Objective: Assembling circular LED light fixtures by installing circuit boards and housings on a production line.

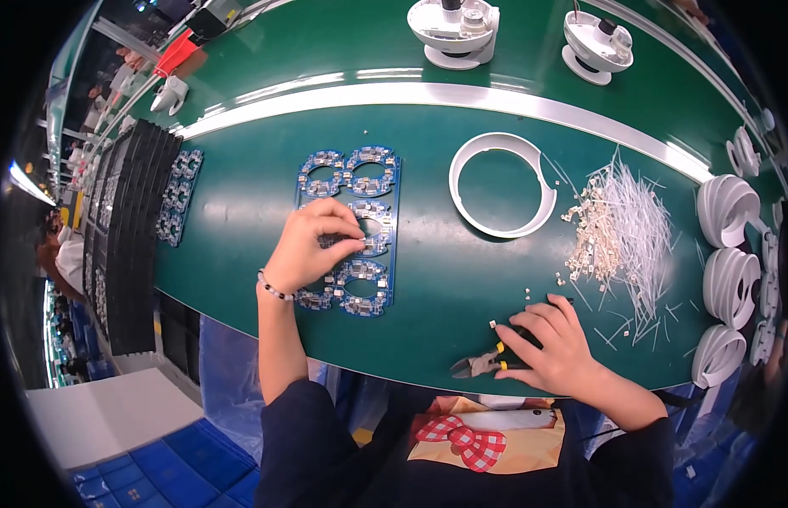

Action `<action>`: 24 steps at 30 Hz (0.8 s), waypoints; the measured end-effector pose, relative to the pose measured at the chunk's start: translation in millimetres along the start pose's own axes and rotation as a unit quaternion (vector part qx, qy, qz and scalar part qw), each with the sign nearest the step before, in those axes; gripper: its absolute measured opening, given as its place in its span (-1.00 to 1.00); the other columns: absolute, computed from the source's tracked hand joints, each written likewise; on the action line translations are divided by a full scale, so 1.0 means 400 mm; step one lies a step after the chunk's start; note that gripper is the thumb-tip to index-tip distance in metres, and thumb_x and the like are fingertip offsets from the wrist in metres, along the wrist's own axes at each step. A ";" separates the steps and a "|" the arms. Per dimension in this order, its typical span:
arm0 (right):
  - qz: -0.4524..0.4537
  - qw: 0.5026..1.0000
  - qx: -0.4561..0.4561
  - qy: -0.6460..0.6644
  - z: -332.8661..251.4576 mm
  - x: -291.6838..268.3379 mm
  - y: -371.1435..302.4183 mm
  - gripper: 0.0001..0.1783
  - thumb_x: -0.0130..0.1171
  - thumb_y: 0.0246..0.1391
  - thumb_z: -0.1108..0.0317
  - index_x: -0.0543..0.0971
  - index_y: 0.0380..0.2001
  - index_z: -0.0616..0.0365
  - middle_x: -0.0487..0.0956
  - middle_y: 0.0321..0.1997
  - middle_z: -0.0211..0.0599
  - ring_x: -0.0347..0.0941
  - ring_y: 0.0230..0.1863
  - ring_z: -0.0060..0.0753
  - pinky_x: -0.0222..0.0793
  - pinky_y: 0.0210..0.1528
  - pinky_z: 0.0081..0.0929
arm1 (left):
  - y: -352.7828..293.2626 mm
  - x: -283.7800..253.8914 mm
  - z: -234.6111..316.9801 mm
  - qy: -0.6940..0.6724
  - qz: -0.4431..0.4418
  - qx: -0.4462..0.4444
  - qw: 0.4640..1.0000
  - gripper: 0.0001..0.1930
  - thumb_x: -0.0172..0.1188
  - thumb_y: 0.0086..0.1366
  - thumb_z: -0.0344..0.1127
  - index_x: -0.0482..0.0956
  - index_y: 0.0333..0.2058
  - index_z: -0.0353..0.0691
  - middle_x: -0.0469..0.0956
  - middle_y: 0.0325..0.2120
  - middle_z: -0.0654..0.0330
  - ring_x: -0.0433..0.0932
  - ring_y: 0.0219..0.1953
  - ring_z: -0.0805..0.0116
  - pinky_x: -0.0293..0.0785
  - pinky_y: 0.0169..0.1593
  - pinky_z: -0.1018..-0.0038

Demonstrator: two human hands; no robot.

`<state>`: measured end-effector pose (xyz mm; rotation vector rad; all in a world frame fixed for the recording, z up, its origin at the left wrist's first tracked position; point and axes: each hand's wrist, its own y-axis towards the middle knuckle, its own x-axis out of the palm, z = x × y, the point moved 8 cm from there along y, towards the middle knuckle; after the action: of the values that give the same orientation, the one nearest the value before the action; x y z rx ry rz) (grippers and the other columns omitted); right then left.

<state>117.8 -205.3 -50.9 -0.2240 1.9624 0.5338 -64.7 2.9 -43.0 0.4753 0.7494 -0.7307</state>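
A panel of round blue circuit boards point(369, 299) lies on the green bench. My left hand point(314, 241) is over its middle row, covering part of it. Thumb and forefinger are pinched together at the inner edge of one ring; whatever is between them is too small to make out. Near the bench's front edge, my right hand point(546, 343) is closed round the handles of a pair of cutters point(479, 364), black with yellow, their jaws pointing left. A tiny white connector point(493, 324) is at the tip of its forefinger.
A white plastic ring point(459, 199) lies right of the boards. Beyond it are piles of small cream connectors point(590, 241) and clear cable ties point(639, 237). White curved housings point(722, 288) line the right edge. Black trays point(127, 237) and another board panel point(181, 199) stand left.
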 end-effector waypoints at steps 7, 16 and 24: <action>-0.002 0.999 0.040 0.003 0.017 0.001 0.015 -0.34 0.36 -0.37 0.00 0.52 -0.13 0.09 0.42 -0.13 -0.23 0.35 -0.11 -0.17 0.15 0.06 -0.01 | -0.004 0.002 -0.010 -0.005 0.024 -0.026 0.999 -0.91 0.29 -0.07 -0.52 0.60 -0.51 -0.30 0.53 -0.47 0.20 0.50 -0.39 0.27 0.41 -0.31 0.45; -0.007 0.999 0.030 0.022 0.026 -0.004 0.007 -0.34 0.33 -0.32 0.04 0.46 -0.08 0.10 0.40 -0.10 -0.25 0.31 -0.07 -0.20 0.13 0.07 0.01 | 0.002 -0.005 -0.014 -0.085 0.010 -0.050 0.995 -0.95 0.17 0.03 -0.58 0.49 -0.49 -0.33 0.54 -0.41 0.14 0.52 -0.33 0.28 0.42 -0.22 0.48; -0.051 0.997 0.032 0.045 0.033 0.000 -0.010 -0.33 0.31 -0.30 0.03 0.45 -0.06 0.07 0.39 -0.04 -0.26 0.30 -0.03 -0.21 0.11 0.10 0.06 | 0.086 0.120 0.296 -0.114 0.054 0.186 0.974 -0.90 0.29 -0.03 -0.45 0.58 -0.47 -0.20 0.55 -0.46 0.22 0.51 -0.41 0.29 0.42 -0.30 0.43</action>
<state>130.1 -202.8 -56.7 -0.3098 2.0392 0.3991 37.3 -68.3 2.1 0.7527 0.3669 -0.8107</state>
